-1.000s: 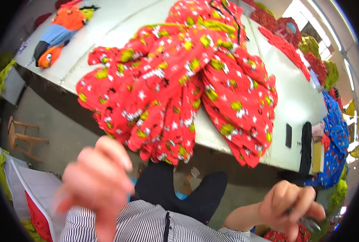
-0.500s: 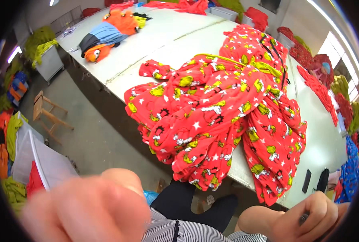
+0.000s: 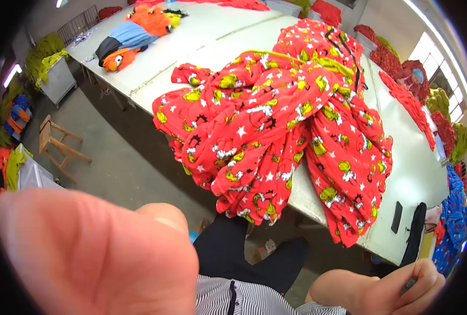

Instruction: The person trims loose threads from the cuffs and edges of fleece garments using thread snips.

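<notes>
Close to the camera at lower left looms my left hand (image 3: 102,252), large and soft in focus, its fingers not distinguishable. My right hand (image 3: 409,291) is at the lower right, below the table edge, with fingers curled closed around a small dark object (image 3: 408,285), mostly hidden in the grip. Neither hand touches the heap of red fleece garments (image 3: 254,142), printed with green cartoon figures and white stars. That heap lies across the table's near edge and hangs over it. Yellow-green trim and black cords show on its far part.
The white table (image 3: 191,50) carries an orange and blue garment (image 3: 133,37), a dark phone-like slab (image 3: 396,217) and black cloth (image 3: 414,236). A wooden stool (image 3: 60,144) stands on the floor at left. Bins of green cloth (image 3: 55,71) and red and blue fabric piles surround the table.
My left hand has come up and nearer the camera, filling more of the lower left. My right hand has moved slightly down. The garments shift a little up and left in view.
</notes>
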A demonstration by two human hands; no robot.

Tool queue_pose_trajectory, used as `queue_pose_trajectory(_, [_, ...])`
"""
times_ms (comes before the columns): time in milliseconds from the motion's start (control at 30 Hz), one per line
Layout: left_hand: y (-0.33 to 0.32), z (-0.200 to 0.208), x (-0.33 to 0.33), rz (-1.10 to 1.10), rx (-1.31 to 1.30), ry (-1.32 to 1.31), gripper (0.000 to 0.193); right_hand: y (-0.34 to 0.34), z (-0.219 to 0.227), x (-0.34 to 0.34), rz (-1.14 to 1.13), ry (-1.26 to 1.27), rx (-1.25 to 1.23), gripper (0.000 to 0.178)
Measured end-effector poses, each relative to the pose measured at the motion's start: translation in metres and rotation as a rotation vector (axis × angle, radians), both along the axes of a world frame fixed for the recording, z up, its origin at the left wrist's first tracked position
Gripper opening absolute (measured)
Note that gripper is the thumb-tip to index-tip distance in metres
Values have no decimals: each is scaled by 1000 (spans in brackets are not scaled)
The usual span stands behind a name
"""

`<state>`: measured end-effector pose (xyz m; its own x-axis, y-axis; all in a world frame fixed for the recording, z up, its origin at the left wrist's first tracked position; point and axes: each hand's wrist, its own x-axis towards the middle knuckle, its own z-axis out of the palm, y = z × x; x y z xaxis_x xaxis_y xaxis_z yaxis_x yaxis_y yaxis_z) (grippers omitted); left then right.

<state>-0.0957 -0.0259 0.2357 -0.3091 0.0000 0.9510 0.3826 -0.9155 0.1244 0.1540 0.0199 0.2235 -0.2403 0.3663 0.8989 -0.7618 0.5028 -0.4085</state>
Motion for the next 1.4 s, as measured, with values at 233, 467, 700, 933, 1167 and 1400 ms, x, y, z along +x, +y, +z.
queue_pose_trajectory(233, [-24, 12, 3, 101, 58, 127, 12, 5, -60, 141, 49, 109, 88, 13])
queue_pose_trajectory(467, [-41, 9, -1, 175, 22, 155, 15, 1, -62, 133, 73, 117, 83, 14])
queue_pose_trajectory(700, [-30, -1, -4, 249, -63, 129, 17, 10, -35, 66, 101, 66, 34, 16])
queue_pose_trajectory(933, [-26, -18, 7, 275, -131, 128, 21, 2, -16, -18, 84, 35, 1, 18])
queue_pose_trajectory(1167, [-31, -40, -1, 225, -236, 58, 24, -8, -13, -41, 3, -77, -63, 20])
queue_pose_trajectory(1400, [-49, -62, 6, 176, -363, 13, 28, 36, -109, -14, -261, 118, -651, 7])
